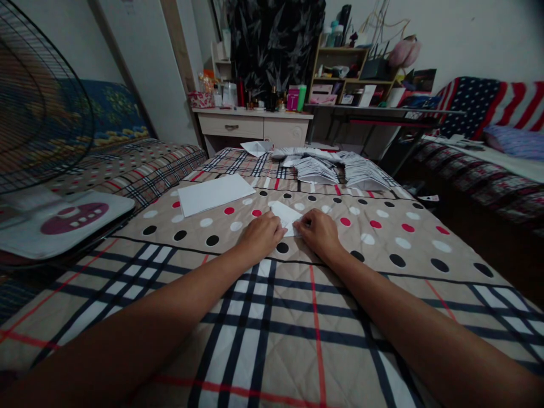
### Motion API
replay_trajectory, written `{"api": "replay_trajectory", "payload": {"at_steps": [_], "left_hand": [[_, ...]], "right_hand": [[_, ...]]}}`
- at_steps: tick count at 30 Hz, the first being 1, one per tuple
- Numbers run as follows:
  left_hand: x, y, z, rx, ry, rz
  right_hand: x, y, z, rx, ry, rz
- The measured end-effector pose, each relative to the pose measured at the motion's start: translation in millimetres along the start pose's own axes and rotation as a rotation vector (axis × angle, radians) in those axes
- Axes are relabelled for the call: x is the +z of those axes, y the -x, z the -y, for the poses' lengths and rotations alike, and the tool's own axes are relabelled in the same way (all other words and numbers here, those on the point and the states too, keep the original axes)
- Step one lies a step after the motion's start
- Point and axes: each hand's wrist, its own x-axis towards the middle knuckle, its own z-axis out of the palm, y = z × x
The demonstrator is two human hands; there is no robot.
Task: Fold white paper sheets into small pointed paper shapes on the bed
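A small folded sheet of white paper (285, 214) lies on the bedspread between my two hands. My left hand (264, 232) is closed on its left lower edge, thumb and fingers pressed together. On the other side, my right hand (318, 231) pinches the right lower edge with curled fingers. Part of the paper is hidden under the fingers. To the left, apart from my hands, rests a flat stack of white paper sheets (216, 194). Farther back stand several rows of folded white paper pieces (317, 170), packed close together, with one loose folded piece (257, 148) beside them.
The patterned bedspread (280, 340) covers the surface under my arms. A fan (42, 113) with a white base (80, 221) stands close on the left. Beyond the far edge are a white drawer table (238, 126) and a wooden shelf (340, 50). Another bed (501, 164) is at right.
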Motion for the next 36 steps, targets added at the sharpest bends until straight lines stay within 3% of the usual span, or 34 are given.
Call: {"api": "replay_trajectory", "payload": {"at_steps": [12, 27, 36], "left_hand": [[0.7, -0.4, 0.3, 0.014, 0.042, 0.027], [4.8, 1.5, 7.2, 0.019, 0.234, -0.038], [2.5, -4.5, 13.5, 0.011, 0.365, 0.028]], "right_hand": [[-2.1, -0.2, 2.1, 0.036, -0.002, 0.024], [-0.7, 0.6, -0.9, 0.034, -0.057, 0.0], [-1.7, -1.0, -1.7, 0.056, -0.068, 0.015]]}}
